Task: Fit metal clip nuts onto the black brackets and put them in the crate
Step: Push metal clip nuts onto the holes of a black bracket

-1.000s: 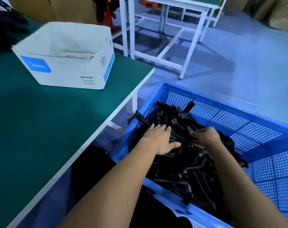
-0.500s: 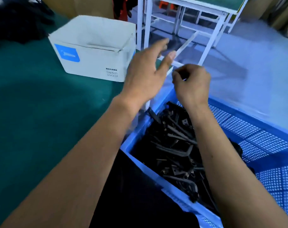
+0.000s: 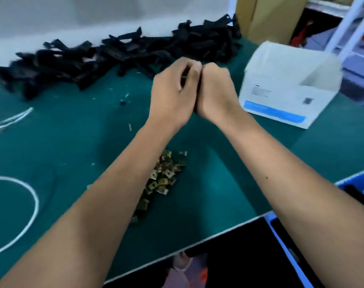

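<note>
1. Green-topped workbench (image 3: 52, 142) fills the view; its near edge runs diagonally from bottom left up to the right, with a pale trim strip.
2. Both forearms reach forward over the bench and meet near centre, above the surface. Left hand (image 3: 172, 94) and right hand (image 3: 216, 92) are pressed side by side, knuckles up, backs toward the camera.
3. Fingers of both hands are curled inward – whether they hold anything between them cannot be told; the frame is blurred and the palms face away.
4. Black brackets (image 3: 125, 53) lie in a loose heap along the far edge of the bench, beyond the hands. The heap's long run goes left to right, rising toward the right; single pieces point every which way.
5. Metal clip nuts (image 3: 164, 175) sit in a small brass-coloured pile on the bench below the wrists, partly under the left forearm. The pile stretches from near-left to far-right.
6. White carton (image 3: 287, 86) with a blue stripe stands right of the hands, near but not touching.
7. Blue crate (image 3: 280, 233) shows only as a rim past the bench's near right corner, under the right forearm.
8. White cord (image 3: 29, 204) loops on the left side of the bench – bare green surface lies between it, the nuts and the heap.
</note>
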{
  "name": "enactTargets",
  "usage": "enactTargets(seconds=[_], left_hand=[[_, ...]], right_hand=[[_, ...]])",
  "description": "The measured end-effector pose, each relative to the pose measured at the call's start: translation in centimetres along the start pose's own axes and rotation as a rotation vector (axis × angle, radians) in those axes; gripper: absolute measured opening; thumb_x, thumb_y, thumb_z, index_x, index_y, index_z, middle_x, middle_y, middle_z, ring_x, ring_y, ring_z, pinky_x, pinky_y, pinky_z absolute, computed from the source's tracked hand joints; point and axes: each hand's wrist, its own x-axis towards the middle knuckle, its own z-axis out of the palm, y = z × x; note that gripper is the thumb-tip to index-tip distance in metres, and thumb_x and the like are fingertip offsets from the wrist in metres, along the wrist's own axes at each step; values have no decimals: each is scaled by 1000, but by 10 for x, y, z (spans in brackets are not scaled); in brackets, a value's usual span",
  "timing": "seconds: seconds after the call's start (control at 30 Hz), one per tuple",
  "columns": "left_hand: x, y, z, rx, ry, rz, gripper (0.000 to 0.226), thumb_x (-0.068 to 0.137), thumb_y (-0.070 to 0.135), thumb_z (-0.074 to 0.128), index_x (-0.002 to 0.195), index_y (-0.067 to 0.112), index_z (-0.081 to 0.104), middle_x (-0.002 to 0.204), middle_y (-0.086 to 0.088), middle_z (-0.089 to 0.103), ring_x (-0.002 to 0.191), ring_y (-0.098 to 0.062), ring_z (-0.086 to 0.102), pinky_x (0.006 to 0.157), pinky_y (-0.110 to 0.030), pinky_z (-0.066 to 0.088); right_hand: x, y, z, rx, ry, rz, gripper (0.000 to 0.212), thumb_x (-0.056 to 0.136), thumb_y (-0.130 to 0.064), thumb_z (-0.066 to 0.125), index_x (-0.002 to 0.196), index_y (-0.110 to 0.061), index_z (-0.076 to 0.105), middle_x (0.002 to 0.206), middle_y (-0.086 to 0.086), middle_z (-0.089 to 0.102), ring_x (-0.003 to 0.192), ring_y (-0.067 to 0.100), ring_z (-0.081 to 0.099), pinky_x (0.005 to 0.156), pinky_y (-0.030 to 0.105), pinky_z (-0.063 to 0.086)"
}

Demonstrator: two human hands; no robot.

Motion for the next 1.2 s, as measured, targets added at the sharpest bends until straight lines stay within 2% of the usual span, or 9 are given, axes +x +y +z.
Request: enactTargets(seconds=[0.17,0.4,0.5,0.63,0.73,0.83,1.0,1.1,1.2], left_hand=[[16,-80,-52,228,70,-234,23,106,34,48,93,23,62,77,12,59,75,-11,55,66,-29,35],[47,-147,-76,357,66,-491,27,106,38,47,93,19,60,84,4,60,81,-21,57,70,-30,39],[58,-155,-75,323,98,-511,32,106,38,48,83,18,57,74,7,55,68,-14,51,58,-29,34],[67,-154,-71,153,177,-586,42,105,38,50,67,19,44,64,5,50,59,-15,50,55,-31,38],[70,-151,-69,-253,238,-798,35,103,42,54,89,10,59,91,-8,67,87,-32,72,77,-43,63],[71,-141,-77,-528,228,-943,49,100,50,58,126,8,59,112,-15,71,85,-29,74,64,-35,64],[61,-124,-104,-825,430,-860,17,100,12,64,113,3,58,79,-8,76,63,-24,72,60,-33,59],[39,-113,-129,-672,482,-737,10,100,4,59,95,11,55,68,0,67,51,-15,60,54,-27,47],[10,-110,-154,-76,395,-528,11,88,19,61,89,19,50,76,-3,63,59,-25,56,59,-37,47]], right_hand=[[48,-41,80,-62,-171,-27,17,92,-23,58,101,-14,70,96,10,66,93,34,62,75,39,53],[122,-47,141,-261,-451,-68,62,102,-40,57,158,-40,30,168,13,9,153,36,5,120,56,24],[137,-52,154,-326,-496,-10,50,102,-49,54,150,-34,48,160,10,28,148,36,20,118,58,20],[127,-61,152,-165,-257,-36,17,91,-32,71,106,-25,70,119,5,64,122,34,50,103,49,32],[106,-61,144,13,-165,-53,15,83,-10,66,92,-22,63,96,-1,67,100,25,61,90,38,46],[75,-67,134,431,-149,48,17,81,-12,74,83,-24,63,82,-10,63,78,11,59,65,23,46],[22,-63,112,731,-350,-109,23,79,-12,85,85,-19,63,80,-3,70,70,11,61,68,30,52],[3,-49,96,572,-478,-253,21,86,-19,83,100,-18,67,101,-6,73,86,16,68,80,28,55],[-4,-38,80,344,-631,-374,15,87,-25,82,98,-20,75,95,-8,74,83,10,68,77,25,54]])
